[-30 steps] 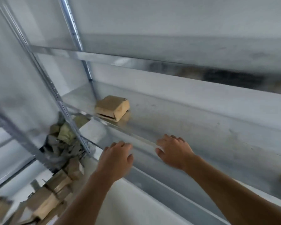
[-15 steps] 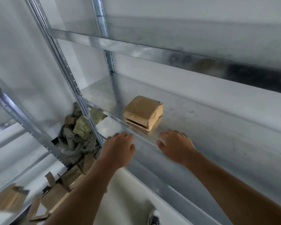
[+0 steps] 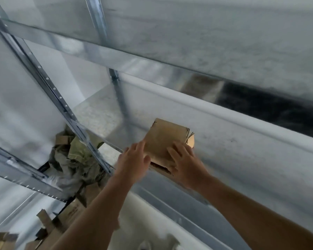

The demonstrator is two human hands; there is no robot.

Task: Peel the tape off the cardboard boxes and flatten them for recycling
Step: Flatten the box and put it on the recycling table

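While the cardboard box (image 3: 163,139) sat on the metal shelf (image 3: 101,114), long axis running near to far, the right hand (image 3: 185,164) lay nearer, spread fingers on its top; the left hand (image 3: 134,161), fingers straight, flanked its left edge.

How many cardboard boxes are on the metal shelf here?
1: a small brown box on the shelf, between the left hand and right hand. A cardboard pile lies below at lower left, too jumbled to count.
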